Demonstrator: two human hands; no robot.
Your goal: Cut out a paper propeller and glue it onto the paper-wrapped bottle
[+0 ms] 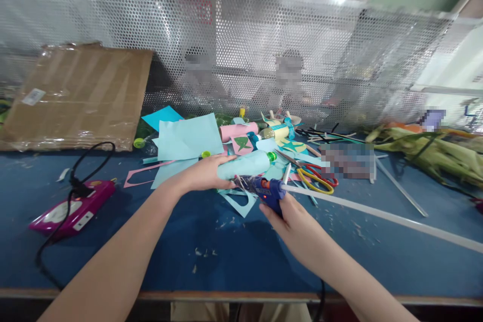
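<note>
My left hand (206,172) is wrapped around the base end of a plastic bottle (247,163) covered in light blue paper, lying on its side with a green cap toward the right. In my right hand (285,216) is a blue glue gun (269,192), its nozzle close to the lower side of the bottle near my left fingers. A small red light glows on the gun, and a long white glue stick (362,211) runs out of its back to the right. Whether the nozzle touches the paper I cannot tell.
Light blue paper sheets (188,138), a pink-wrapped bottle (237,132) and yellow-handled scissors (313,183) crowd the middle. A magenta power strip (77,211) with a black cord lies left, before a cardboard sheet (79,95). Corn husks (426,153) are at right. A perforated metal screen (241,45) stands behind.
</note>
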